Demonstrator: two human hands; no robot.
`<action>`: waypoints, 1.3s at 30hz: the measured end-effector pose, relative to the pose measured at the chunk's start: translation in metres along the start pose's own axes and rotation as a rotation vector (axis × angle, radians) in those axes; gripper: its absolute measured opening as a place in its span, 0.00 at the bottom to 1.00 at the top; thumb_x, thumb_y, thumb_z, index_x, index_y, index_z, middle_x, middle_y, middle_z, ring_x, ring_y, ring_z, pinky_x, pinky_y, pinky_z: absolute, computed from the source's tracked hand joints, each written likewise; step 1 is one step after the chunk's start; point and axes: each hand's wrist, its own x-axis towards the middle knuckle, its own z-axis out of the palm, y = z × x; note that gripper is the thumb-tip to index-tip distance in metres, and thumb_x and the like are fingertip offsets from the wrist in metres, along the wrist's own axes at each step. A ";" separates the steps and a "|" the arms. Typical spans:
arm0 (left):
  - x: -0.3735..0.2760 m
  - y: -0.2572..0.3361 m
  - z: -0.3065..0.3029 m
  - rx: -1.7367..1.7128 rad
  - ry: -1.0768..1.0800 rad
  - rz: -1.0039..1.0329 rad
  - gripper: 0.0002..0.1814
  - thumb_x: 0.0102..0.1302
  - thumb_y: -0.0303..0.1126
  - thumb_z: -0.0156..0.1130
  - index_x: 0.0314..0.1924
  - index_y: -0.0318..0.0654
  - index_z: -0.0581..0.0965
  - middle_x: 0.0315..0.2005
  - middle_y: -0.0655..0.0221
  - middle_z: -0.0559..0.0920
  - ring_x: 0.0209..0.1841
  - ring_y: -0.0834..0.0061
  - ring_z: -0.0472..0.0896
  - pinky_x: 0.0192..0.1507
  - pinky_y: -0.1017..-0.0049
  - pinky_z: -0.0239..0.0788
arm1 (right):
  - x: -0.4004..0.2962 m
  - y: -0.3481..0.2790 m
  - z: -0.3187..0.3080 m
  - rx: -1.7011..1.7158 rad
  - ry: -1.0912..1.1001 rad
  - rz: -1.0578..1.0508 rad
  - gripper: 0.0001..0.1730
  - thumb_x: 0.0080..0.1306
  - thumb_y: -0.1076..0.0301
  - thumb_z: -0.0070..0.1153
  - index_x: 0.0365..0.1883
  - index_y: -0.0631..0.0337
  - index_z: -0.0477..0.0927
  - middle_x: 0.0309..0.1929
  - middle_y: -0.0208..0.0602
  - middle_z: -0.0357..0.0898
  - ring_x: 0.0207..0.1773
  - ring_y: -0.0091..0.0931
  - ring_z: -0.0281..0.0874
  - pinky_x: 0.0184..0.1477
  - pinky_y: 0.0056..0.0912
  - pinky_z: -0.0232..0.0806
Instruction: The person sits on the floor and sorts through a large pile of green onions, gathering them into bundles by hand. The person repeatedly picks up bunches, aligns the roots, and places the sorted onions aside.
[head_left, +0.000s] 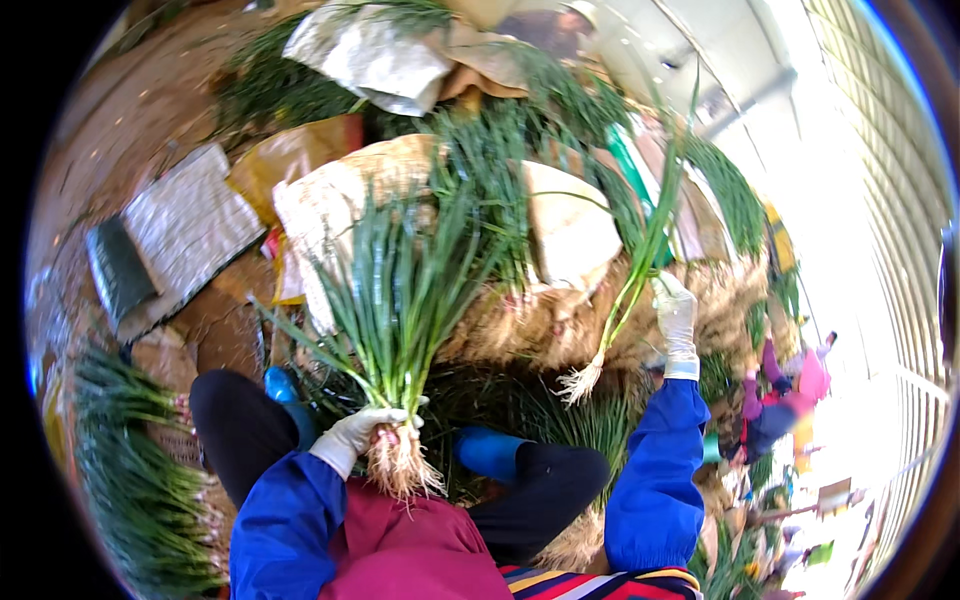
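My left hand, in a whitish glove, grips a bunch of green onions just above the pale, stringy roots, which hang over my maroon apron. The green leaves of the bunch fan upward and away from me. Held out to the right, my gloved right hand has hold of a few green onion stalks, their white roots pointing down and left. Behind both hands lies a long heap of green onions, roots facing me, with burlap sacking draped over parts of it.
Tied-looking rows of green onions lie at my left. A white woven sack is spread on the dirt floor. Loose leaves cover the ground by my blue boots. Other people work at the right; another person is beyond the heap.
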 end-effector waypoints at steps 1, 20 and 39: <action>-0.004 0.002 0.003 -0.003 0.025 -0.002 0.35 0.57 0.33 0.62 0.63 0.30 0.63 0.39 0.62 0.81 0.39 0.70 0.82 0.42 0.68 0.77 | -0.013 -0.005 -0.010 -0.002 -0.050 0.058 0.12 0.62 0.66 0.59 0.43 0.59 0.82 0.30 0.43 0.81 0.28 0.28 0.77 0.34 0.29 0.68; 0.003 0.000 0.047 0.050 0.325 -0.022 0.31 0.62 0.37 0.59 0.64 0.39 0.62 0.33 0.70 0.76 0.38 0.72 0.75 0.46 0.66 0.71 | -0.323 0.237 -0.129 -0.518 -0.833 0.806 0.09 0.57 0.59 0.60 0.34 0.51 0.85 0.30 0.38 0.83 0.35 0.36 0.80 0.40 0.36 0.70; 0.011 0.020 0.107 0.257 0.444 0.140 0.17 0.52 0.26 0.63 0.42 0.38 0.72 0.28 0.67 0.76 0.32 0.69 0.77 0.35 0.69 0.73 | -0.571 0.324 -0.005 -0.650 -0.630 0.550 0.19 0.60 0.72 0.48 0.49 0.45 0.79 0.59 0.39 0.72 0.58 0.35 0.72 0.55 0.39 0.69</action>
